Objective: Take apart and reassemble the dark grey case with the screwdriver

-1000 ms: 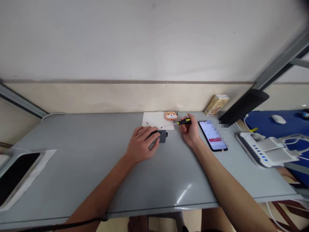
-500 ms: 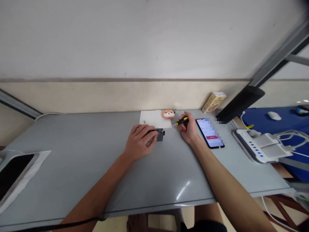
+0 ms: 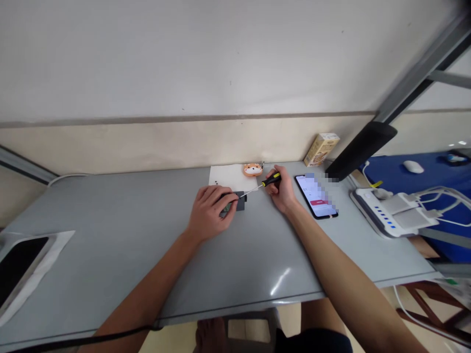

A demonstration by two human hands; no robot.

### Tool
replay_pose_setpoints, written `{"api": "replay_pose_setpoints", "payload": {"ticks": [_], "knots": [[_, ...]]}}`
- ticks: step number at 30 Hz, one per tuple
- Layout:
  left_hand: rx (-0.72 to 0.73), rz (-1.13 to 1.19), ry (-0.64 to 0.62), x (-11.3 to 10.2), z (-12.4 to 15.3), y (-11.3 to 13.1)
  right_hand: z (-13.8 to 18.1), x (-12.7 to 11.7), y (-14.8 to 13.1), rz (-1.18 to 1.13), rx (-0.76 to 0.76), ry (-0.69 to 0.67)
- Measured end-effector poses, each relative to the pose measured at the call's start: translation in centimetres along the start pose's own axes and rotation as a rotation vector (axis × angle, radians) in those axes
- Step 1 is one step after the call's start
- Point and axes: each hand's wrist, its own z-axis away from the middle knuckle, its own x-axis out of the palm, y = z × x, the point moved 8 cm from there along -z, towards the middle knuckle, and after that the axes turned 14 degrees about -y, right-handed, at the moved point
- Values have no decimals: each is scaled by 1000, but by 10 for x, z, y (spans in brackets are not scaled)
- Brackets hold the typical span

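Observation:
Fingers of my left hand are closed around the left part of a small dark grey box-shaped device lying on the grey table. A bit of green shows on it between the thumb and fingers; the rest of that side is hidden. My right hand grips the black and yellow handle of a screwdriver. Its thin shaft slants down to the left, and the tip is at the top of the device near my left fingertips. Whether the tip sits in a screw is too small to tell.
Behind the device lies white paper with several tiny dark pieces and an orange animal-face case. To the right are a phone, a carton and a power strip with plugs. A tablet-like device lies far left.
The whole view has shifted slightly. Both hands keep nearly the same pose, with the screwdriver tip still at the top of the grey device.

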Motion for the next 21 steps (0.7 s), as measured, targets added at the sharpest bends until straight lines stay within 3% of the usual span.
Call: {"api": "replay_pose_setpoints", "payload": {"ticks": [11, 17, 21], "knots": [[15, -80, 4, 7, 5, 7, -2, -1, 4, 33, -29, 47], [-23, -122, 18, 10, 11, 8, -1, 34, 7, 597, -155, -141], [-40, -60, 29, 11, 16, 7, 3, 46, 14, 750, -197, -273]]}}
